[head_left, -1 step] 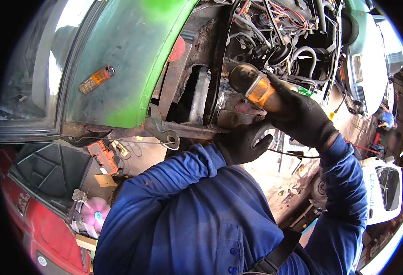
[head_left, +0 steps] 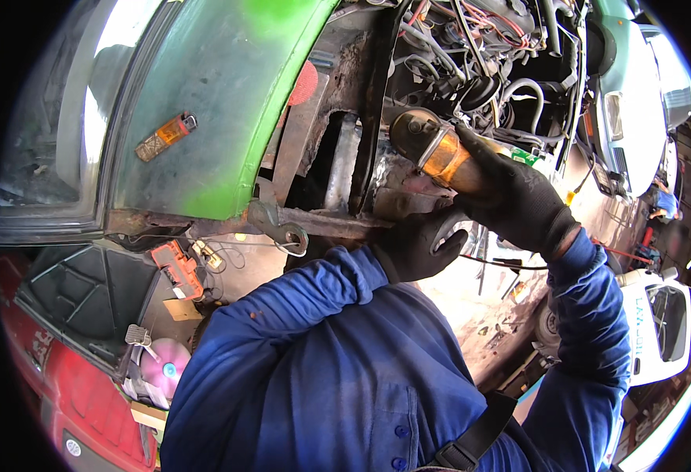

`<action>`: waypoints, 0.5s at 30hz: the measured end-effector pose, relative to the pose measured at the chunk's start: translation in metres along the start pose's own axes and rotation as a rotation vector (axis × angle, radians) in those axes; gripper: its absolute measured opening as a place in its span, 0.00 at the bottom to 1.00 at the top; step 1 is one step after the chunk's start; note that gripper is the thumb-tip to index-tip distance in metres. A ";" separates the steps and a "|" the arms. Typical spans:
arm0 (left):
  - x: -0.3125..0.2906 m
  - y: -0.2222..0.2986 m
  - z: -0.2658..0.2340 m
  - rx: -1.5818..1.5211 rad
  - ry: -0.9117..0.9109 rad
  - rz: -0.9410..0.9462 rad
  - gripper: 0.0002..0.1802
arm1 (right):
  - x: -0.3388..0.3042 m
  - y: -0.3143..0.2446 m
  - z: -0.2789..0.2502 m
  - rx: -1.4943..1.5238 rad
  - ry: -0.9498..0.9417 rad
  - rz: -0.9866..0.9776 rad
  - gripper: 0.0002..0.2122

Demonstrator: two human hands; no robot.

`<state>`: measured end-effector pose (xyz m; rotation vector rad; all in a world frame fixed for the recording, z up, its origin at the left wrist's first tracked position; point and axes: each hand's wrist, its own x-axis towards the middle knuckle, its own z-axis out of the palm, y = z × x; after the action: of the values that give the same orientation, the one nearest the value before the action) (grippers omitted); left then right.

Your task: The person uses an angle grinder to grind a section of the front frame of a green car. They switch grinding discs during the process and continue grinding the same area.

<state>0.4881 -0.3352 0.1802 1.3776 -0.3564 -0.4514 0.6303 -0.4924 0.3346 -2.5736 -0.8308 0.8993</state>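
Note:
In my black-gloved right hand [head_left: 514, 200] is an angle grinder [head_left: 446, 160] with a worn yellow body. Its dark round head [head_left: 416, 134] points up and left over the rusty, cut-open metal [head_left: 396, 193] beside the engine bay. The disc itself cannot be made out. My left hand [head_left: 420, 248], also gloved in black, is just below the grinder with its fingers curled and the thumb bent. What those fingers grip, if anything, is hidden. Left of my hands, a metal bracket with a hole [head_left: 289, 235] sticks out at the lower edge of the green car body.
An orange-and-black tool or battery [head_left: 166, 136] lies on the green panel [head_left: 204, 94]. Hoses and wires fill the engine bay [head_left: 479, 71]. An orange power tool [head_left: 176, 267] and dark plastic panel [head_left: 86, 295] are lower left. A white vehicle [head_left: 660, 330] stands at right.
The grinder's head has shifted very slightly left. Both hands stay almost where they were.

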 end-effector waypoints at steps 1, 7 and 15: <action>0.000 0.000 0.000 -0.020 -0.007 -0.011 0.31 | -0.001 0.001 -0.001 0.005 0.004 -0.011 0.42; 0.010 -0.005 0.004 0.048 0.263 0.296 0.27 | 0.000 0.005 0.000 0.036 0.091 -0.080 0.43; 0.003 -0.004 0.002 0.015 0.189 0.186 0.28 | -0.005 -0.003 -0.009 -0.046 -0.068 0.103 0.45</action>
<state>0.4898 -0.3388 0.1767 1.3750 -0.3293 -0.1632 0.6313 -0.4934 0.3453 -2.6596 -0.7513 1.0143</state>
